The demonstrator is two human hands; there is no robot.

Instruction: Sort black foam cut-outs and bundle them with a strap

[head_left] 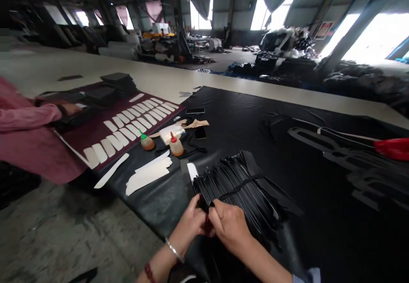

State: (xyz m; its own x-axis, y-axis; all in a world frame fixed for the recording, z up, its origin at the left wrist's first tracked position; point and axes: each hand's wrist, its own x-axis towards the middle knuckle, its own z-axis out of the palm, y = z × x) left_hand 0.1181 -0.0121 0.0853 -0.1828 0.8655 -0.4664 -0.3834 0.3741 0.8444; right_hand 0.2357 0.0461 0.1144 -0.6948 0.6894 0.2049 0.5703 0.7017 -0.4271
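The pale counter (153, 75) carries a black sheet (223, 108), and on that lies the bundle (228, 183), many thin black strips packed side by side, just beyond both hands. As a whole it is probably moderately heavy and apt to fan out; the strap (241, 186) across it seems the surest place to steady it. The right hand (231, 223) has its fingers curled in, the left hand (194, 218) its thumb raised; each grip looks closed on a small dark piece (202, 203) between them at the bundle's near edge. That piece is likely light, pliable and rather slick, not fragile, best pinched by its edges. Its lower part and most fingertips are hidden, so how firmly it is held I cannot tell. Black on black blurs the bundle's near end.
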